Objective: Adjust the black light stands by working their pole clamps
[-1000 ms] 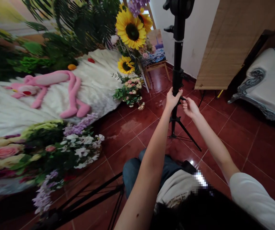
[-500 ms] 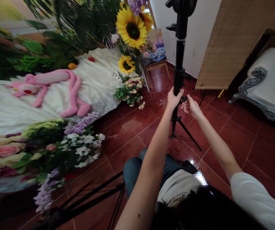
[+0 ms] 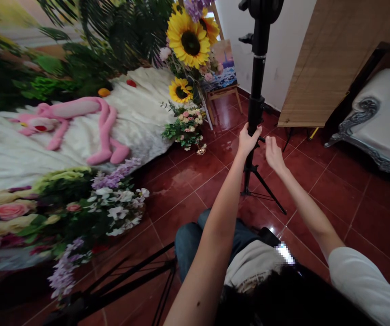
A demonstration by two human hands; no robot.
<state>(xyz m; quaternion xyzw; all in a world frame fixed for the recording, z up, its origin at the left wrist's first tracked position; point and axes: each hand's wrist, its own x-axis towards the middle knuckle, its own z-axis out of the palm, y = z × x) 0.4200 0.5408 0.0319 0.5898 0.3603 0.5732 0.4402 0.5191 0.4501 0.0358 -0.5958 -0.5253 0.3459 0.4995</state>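
A black light stand (image 3: 256,81) rises upright from its spread legs on the red tiled floor. My left hand (image 3: 248,139) is wrapped round its pole, below a collar. Just to the right of the pole, my right hand (image 3: 274,151) has its fingers pressed together at the end of a small black knob (image 3: 262,139) that sticks out from the stand. The fingertips hide most of that knob.
A pink plush toy (image 3: 75,108) lies on a white fur cover (image 3: 143,99) at the left, with flowers (image 3: 120,206) before it. Sunflowers (image 3: 190,43) and a small easel (image 3: 223,92) stand behind. Another black tripod (image 3: 130,280) is at lower left, a silver-trimmed sofa (image 3: 385,108) at right.
My right hand has turned, its fingers now straighter and together at the knob instead of curled below it. My left hand keeps its hold on the pole.
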